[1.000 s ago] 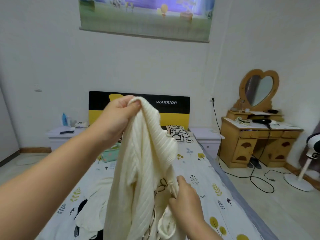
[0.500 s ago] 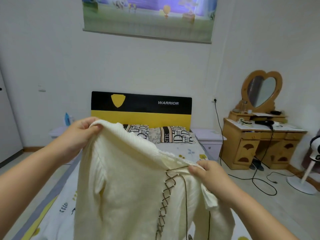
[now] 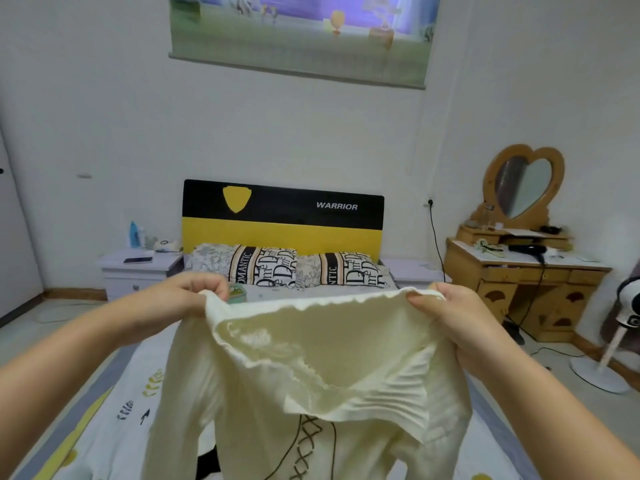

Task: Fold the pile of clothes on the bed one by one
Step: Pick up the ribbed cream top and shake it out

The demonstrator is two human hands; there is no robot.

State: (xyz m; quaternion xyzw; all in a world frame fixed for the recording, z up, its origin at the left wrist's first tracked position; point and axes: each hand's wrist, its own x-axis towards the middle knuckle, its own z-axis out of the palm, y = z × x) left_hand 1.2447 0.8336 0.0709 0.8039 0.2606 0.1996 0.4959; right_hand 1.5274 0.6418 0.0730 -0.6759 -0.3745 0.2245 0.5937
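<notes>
A cream ribbed knit sweater [image 3: 311,382] with dark lacing down its front hangs in the air over the bed [image 3: 114,403]. My left hand [image 3: 180,299] pinches its upper edge at the left corner. My right hand [image 3: 446,317] grips the same edge at the right corner, so the edge is stretched wide between them. The sweater's body and sleeves droop below and hide most of the bed. A bit of dark clothing [image 3: 207,462] shows under it on the sheet.
Two patterned pillows [image 3: 263,268] lie against the black and yellow headboard [image 3: 284,220]. White nightstands [image 3: 138,271] flank the bed. A wooden dressing table [image 3: 526,282] with a heart mirror and a standing fan [image 3: 623,327] are at the right, with cables on the floor.
My hands have moved apart and level, spreading the sweater's top edge wide. The right hand rose from the laced front to the right corner; the left hand shifted towards the middle.
</notes>
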